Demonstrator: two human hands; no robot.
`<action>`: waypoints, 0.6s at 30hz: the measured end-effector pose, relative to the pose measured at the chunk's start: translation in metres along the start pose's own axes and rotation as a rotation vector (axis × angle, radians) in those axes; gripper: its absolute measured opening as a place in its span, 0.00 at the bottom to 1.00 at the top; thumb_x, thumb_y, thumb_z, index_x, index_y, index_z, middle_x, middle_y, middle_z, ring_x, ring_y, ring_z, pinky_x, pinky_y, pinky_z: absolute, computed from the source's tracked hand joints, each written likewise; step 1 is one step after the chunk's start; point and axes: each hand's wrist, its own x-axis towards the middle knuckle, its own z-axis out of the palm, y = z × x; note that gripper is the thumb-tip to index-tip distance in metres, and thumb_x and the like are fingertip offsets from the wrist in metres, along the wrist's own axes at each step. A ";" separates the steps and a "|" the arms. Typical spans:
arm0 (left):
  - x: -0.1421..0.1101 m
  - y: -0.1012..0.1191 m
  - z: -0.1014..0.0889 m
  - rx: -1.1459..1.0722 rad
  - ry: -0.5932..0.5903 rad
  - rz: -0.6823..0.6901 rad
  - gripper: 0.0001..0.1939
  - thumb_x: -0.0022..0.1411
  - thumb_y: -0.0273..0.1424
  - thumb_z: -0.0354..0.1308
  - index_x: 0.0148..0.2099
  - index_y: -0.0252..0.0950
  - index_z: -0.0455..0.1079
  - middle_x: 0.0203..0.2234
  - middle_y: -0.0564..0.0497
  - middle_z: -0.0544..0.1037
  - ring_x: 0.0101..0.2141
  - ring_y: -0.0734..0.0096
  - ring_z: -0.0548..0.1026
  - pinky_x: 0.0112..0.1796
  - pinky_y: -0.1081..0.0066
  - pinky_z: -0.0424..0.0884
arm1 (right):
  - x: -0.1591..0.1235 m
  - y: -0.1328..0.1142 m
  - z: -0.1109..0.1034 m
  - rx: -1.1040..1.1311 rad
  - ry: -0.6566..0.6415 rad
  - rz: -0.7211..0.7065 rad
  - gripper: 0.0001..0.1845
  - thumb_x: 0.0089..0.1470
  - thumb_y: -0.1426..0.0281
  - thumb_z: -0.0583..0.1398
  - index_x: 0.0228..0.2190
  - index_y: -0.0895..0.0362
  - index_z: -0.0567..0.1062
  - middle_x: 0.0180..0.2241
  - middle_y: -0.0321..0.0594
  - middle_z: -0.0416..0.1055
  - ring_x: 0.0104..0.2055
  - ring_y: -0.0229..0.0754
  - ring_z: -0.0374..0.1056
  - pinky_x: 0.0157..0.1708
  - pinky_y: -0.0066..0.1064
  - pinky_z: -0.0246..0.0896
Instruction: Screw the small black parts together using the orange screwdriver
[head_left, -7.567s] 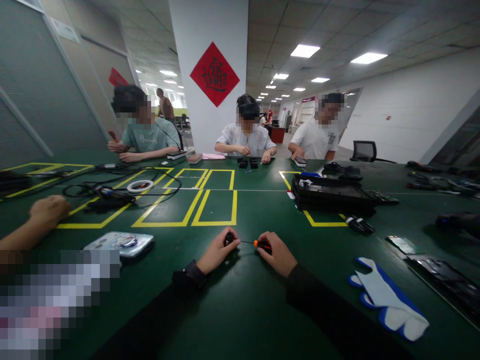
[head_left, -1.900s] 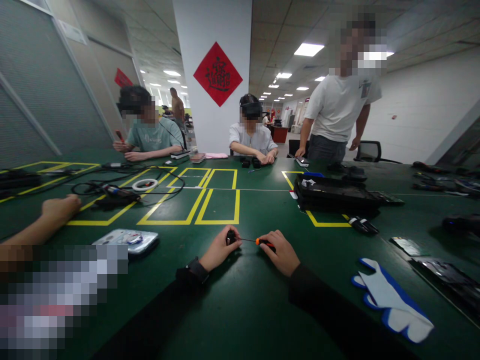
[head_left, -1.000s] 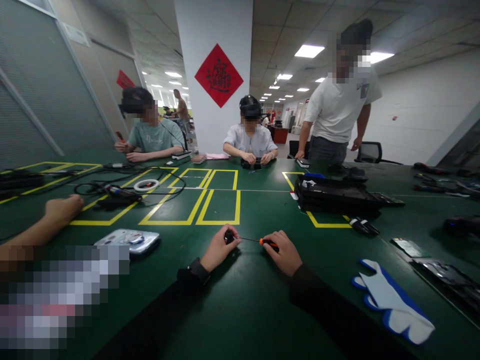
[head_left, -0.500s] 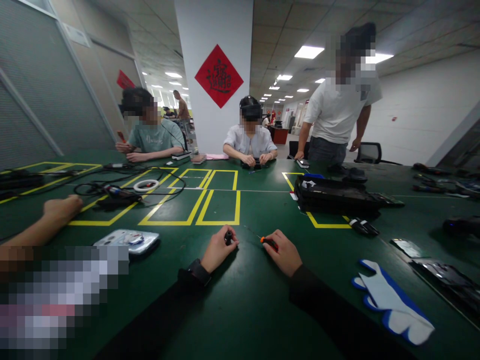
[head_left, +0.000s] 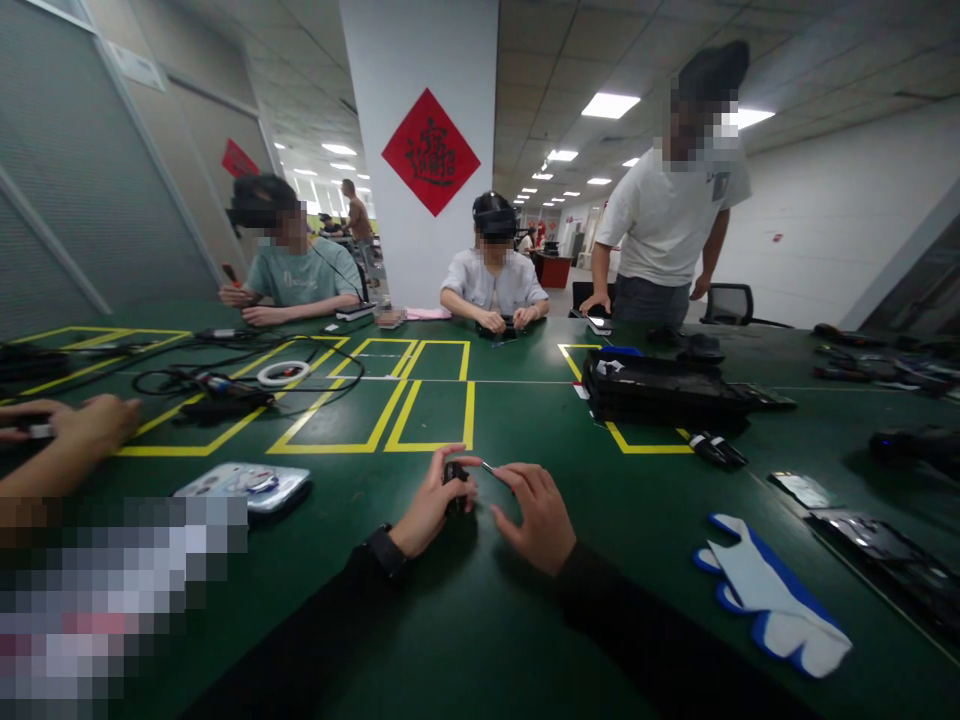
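Note:
My left hand [head_left: 431, 503] rests on the green table [head_left: 480, 620], fingers closed round a small black part [head_left: 454, 476] held upright. My right hand [head_left: 534, 512] is right beside it, fingers curled round a small screwdriver. Only the thin metal shaft [head_left: 488, 466] shows, poking out past the fingertips toward the black part. The handle is hidden inside the hand. Both forearms wear black sleeves, and a dark watch sits on the left wrist.
A white-and-blue glove [head_left: 772, 600] lies to the right. A stack of black trays [head_left: 660, 390] sits far right, with yellow tape rectangles [head_left: 427, 400] mid-table. Cables, a white tape ring [head_left: 279, 373] and a clear packet [head_left: 240, 485] lie left, near a neighbour's hand [head_left: 82, 425]. Two people sit opposite; one stands.
The screwdriver tip came out of the black part. My right hand drew in close to the left, hiding the orange handle. The person at the far right stood up.

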 end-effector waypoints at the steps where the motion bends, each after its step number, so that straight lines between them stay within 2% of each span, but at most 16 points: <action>1: -0.003 0.001 0.003 -0.030 -0.072 -0.053 0.26 0.52 0.26 0.49 0.53 0.44 0.48 0.42 0.49 0.65 0.25 0.79 0.67 0.23 0.76 0.64 | 0.000 -0.005 0.003 0.040 0.007 -0.061 0.27 0.48 0.69 0.58 0.51 0.55 0.60 0.49 0.47 0.60 0.51 0.50 0.55 0.49 0.44 0.52; 3: -0.008 0.002 0.008 -0.047 -0.185 -0.125 0.29 0.51 0.24 0.49 0.55 0.45 0.47 0.39 0.51 0.66 0.26 0.78 0.67 0.24 0.76 0.64 | -0.001 -0.011 0.008 0.105 0.014 -0.160 0.34 0.46 0.67 0.59 0.54 0.56 0.55 0.53 0.48 0.56 0.54 0.51 0.53 0.51 0.45 0.51; 6: -0.011 0.002 0.009 -0.085 -0.273 -0.145 0.30 0.49 0.22 0.48 0.55 0.43 0.48 0.41 0.50 0.67 0.36 0.70 0.70 0.35 0.70 0.67 | -0.002 -0.013 0.013 0.185 -0.018 -0.226 0.37 0.45 0.67 0.61 0.55 0.55 0.54 0.52 0.47 0.57 0.54 0.49 0.54 0.52 0.43 0.52; 9: -0.008 0.001 0.004 -0.215 -0.323 -0.161 0.26 0.51 0.24 0.48 0.54 0.40 0.52 0.44 0.47 0.67 0.43 0.64 0.69 0.42 0.64 0.64 | -0.002 -0.010 0.014 0.255 0.003 -0.156 0.34 0.44 0.67 0.62 0.53 0.54 0.58 0.48 0.46 0.60 0.51 0.47 0.57 0.50 0.40 0.55; 13: -0.004 0.003 -0.005 -0.281 -0.320 -0.177 0.20 0.53 0.25 0.52 0.50 0.37 0.58 0.44 0.45 0.68 0.43 0.64 0.69 0.43 0.65 0.64 | -0.002 -0.003 0.010 0.292 0.077 -0.009 0.27 0.45 0.72 0.62 0.48 0.53 0.64 0.43 0.44 0.61 0.47 0.45 0.59 0.46 0.39 0.60; 18: -0.004 0.005 -0.007 -0.186 -0.302 -0.175 0.16 0.56 0.31 0.54 0.48 0.39 0.59 0.45 0.45 0.68 0.45 0.62 0.69 0.41 0.63 0.68 | -0.004 0.002 0.003 0.335 0.022 -0.022 0.27 0.47 0.75 0.60 0.49 0.51 0.63 0.45 0.43 0.62 0.48 0.44 0.60 0.47 0.39 0.59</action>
